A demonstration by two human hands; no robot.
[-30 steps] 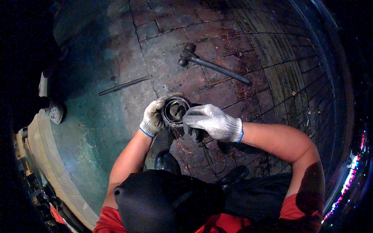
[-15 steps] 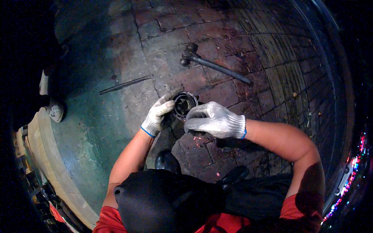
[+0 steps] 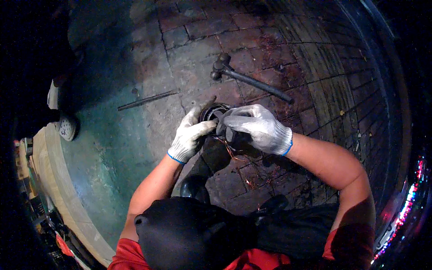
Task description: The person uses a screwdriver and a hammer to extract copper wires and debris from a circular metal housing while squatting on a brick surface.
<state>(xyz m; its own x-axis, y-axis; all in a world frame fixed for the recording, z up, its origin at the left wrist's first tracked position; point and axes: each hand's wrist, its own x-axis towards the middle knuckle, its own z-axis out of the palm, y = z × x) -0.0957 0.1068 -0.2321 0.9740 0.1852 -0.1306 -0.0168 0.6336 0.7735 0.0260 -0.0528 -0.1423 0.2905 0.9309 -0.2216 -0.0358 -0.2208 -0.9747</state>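
Knit-gloved left hand (image 3: 190, 135) and right hand (image 3: 255, 128) fingers grasp round, dark metal part (image 3: 215, 113).

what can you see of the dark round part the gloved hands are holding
The dark round part looks like a metal ring or short cylinder with a hollow middle, dull black and grimy. It is held above the brick floor, open end facing up. The left hand in a white knit glove grips its left side; the right hand covers its right side and front. Thin coppery wires hang just below it. Its lower body is hidden.
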